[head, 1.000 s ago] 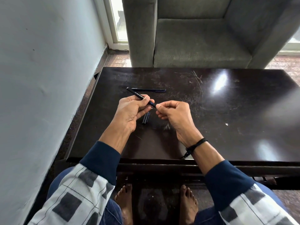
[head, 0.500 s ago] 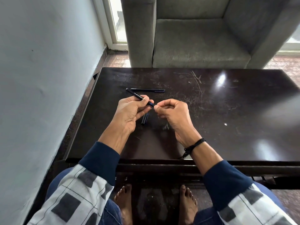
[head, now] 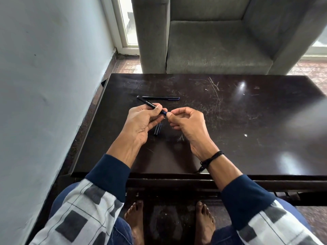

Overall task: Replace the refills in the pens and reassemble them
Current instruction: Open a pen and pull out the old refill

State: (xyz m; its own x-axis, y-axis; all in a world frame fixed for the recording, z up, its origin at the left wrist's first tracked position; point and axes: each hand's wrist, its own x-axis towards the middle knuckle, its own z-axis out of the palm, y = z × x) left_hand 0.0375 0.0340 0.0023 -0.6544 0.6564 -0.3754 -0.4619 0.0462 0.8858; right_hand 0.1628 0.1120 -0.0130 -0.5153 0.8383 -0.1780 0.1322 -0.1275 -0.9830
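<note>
My left hand (head: 142,120) grips a black pen barrel (head: 148,103) with white lettering, its back end pointing up and left over the dark table (head: 247,121). My right hand (head: 185,123) pinches the barrel's front end between thumb and forefinger, right at my left thumb; what the fingertips hold there is hidden. A second dark pen (head: 161,98) lies flat on the table just beyond my hands. Two short dark pen parts (head: 157,129) lie side by side on the table below my left fingers.
The table has a scratched, glossy top and stands against a pale wall (head: 44,85) on the left. A grey armchair (head: 217,36) sits beyond its far edge. My bare feet (head: 169,221) rest on the floor under the near edge.
My right fingertips have closed the small gap to my left thumb, and less of the pen's front end shows between the hands. The pen on the table has not moved.
</note>
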